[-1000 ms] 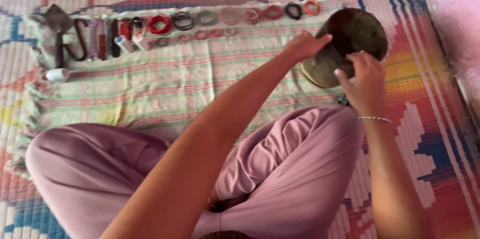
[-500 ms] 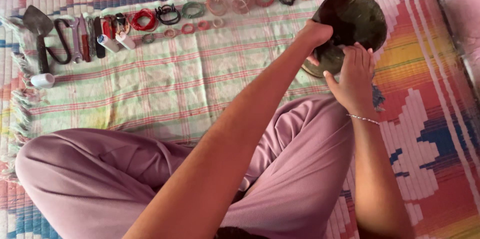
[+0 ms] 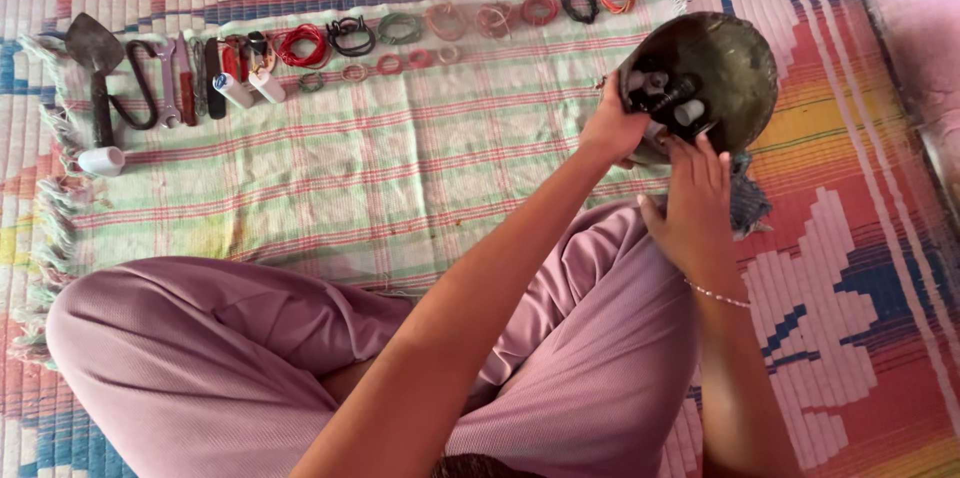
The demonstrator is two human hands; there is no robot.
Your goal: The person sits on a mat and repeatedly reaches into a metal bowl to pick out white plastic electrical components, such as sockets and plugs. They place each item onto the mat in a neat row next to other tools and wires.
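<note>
Now | left hand (image 3: 612,126) grips tilted bowl (image 3: 735,78) rim | right hand (image 3: 690,200) open, fingertips touching bowl

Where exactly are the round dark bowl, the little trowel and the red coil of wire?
round dark bowl (image 3: 735,68): head view, on its bare inner wall, right of the parts inside.
trowel (image 3: 93,43): head view, on its metal blade, at the cloth's far left.
red wire coil (image 3: 301,44): head view, on the coil's loops.

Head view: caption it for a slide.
Both hands, left hand and right hand, tilt a dark bowl beside coiled wires.
</note>
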